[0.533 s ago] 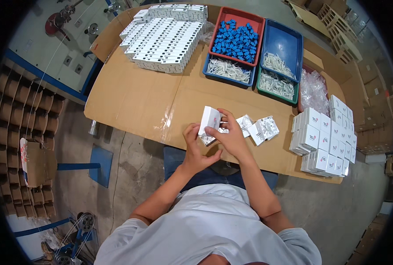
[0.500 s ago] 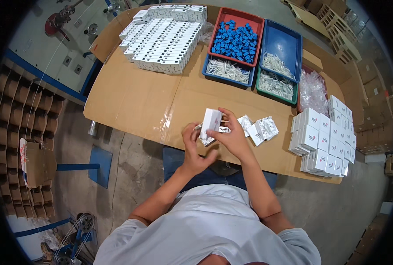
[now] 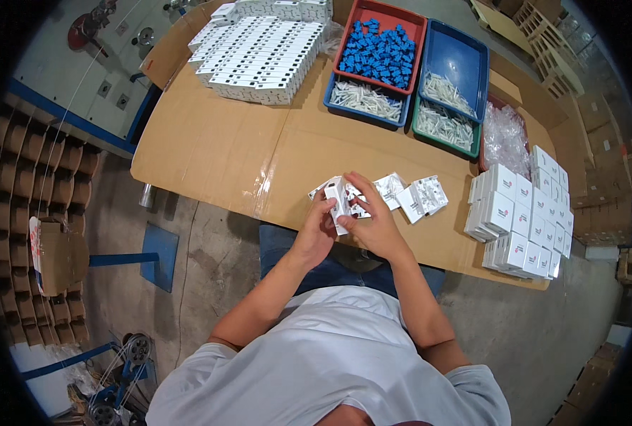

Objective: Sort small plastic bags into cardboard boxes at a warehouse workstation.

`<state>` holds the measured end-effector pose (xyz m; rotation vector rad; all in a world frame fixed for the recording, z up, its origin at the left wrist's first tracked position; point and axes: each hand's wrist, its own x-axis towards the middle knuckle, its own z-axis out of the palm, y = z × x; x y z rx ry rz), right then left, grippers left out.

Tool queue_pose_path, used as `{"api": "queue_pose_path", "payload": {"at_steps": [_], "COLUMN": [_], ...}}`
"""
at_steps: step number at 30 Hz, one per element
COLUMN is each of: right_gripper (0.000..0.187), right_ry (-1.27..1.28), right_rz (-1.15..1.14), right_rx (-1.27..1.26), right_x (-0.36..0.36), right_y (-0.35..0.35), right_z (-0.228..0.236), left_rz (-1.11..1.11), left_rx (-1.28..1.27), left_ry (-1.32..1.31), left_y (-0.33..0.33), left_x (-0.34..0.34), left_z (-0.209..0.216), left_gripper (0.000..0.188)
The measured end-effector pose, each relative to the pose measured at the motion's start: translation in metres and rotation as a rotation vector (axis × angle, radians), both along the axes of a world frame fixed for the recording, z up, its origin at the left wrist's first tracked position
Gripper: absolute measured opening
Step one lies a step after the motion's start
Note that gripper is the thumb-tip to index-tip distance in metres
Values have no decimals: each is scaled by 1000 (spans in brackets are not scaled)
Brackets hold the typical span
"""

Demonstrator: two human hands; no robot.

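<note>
Between both my hands, over the front edge of the cardboard-covered table (image 3: 216,167), a small white box (image 3: 338,202) is held on end with a narrow side toward me. My left hand (image 3: 314,231) grips its left side. My right hand (image 3: 377,226) closes on its right side, with the thumb at the lower part of the box. Just beyond and to the right lie several flat white printed cartons (image 3: 420,199), partly overlapping. Part of another printed piece (image 3: 319,190) shows behind my left fingers; my hands hide most of it.
Stacked white boxes (image 3: 525,224) stand at the table's right edge. Rows of white boxes (image 3: 266,60) fill the far left. A red tray (image 3: 339,62) of blue parts rests on a blue tray of white pieces. Beside it are a second blue tray (image 3: 454,57) and a green tray (image 3: 451,146).
The box has turned from showing its broad face to showing a narrow side. My left hand has moved in and closed around it; my right hand still holds it.
</note>
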<state>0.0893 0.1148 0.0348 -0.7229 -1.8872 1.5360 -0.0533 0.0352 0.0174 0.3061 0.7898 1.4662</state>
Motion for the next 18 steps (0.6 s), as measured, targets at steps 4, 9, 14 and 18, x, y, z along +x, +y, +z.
{"api": "queue_pose_path", "payload": {"at_steps": [4,9,14,18], "right_gripper": [80,84,88,82], "right_ry": [67,-23,-130,-99], "right_rz": [-3,-11,84,186], "right_rx": [-123,-12,446,340], "right_x": [-1,4,13,18], "right_y": [-9,-6,-2,-1], "right_z": [-4,2,18,8], "left_rz": [94,148,-47,-272], "left_rx": [13,0,-227,-264], "left_ry": [58,358,-38,-73], "left_y": [-1,9,6,4], "left_x": [10,12,-3,-9], "left_z": [-4,-12,18,6], "left_gripper": [59,62,77,83]}}
